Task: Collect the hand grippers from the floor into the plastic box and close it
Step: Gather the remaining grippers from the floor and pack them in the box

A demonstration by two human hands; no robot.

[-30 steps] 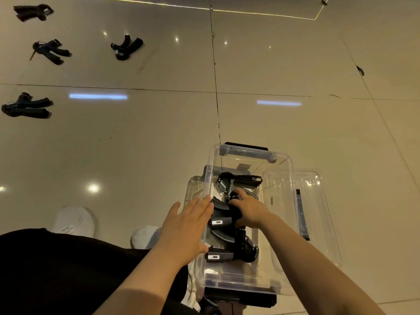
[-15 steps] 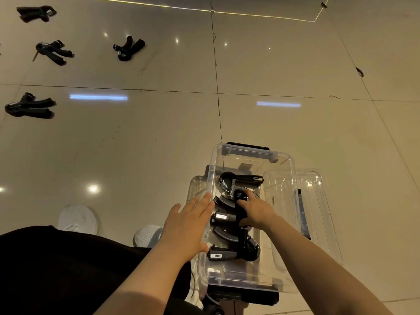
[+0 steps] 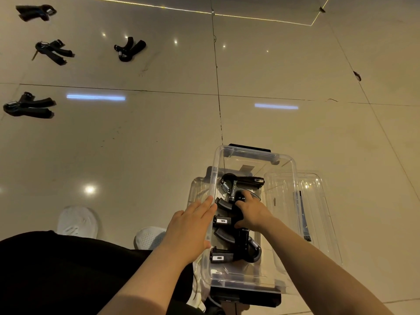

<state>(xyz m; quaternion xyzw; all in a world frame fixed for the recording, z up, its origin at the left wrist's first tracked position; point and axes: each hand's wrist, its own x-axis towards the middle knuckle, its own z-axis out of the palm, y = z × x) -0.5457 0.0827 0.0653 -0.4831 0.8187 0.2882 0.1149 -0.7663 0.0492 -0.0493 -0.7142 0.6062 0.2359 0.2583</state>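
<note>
Since a second ago your right hand (image 3: 253, 213) has barely shifted inside the box (image 3: 293, 169), fingers curled on a gripper (image 3: 236, 212) among those already packed. Your left hand (image 3: 191, 226) lies flat, fingers straight and together, against the box's near wall. You're mid-collection: four grippers (image 3: 129, 50) lie on the floor well beyond your fingertips, the lid (image 3: 316, 214) just right of the box. Next, let go and reach far left.
</note>
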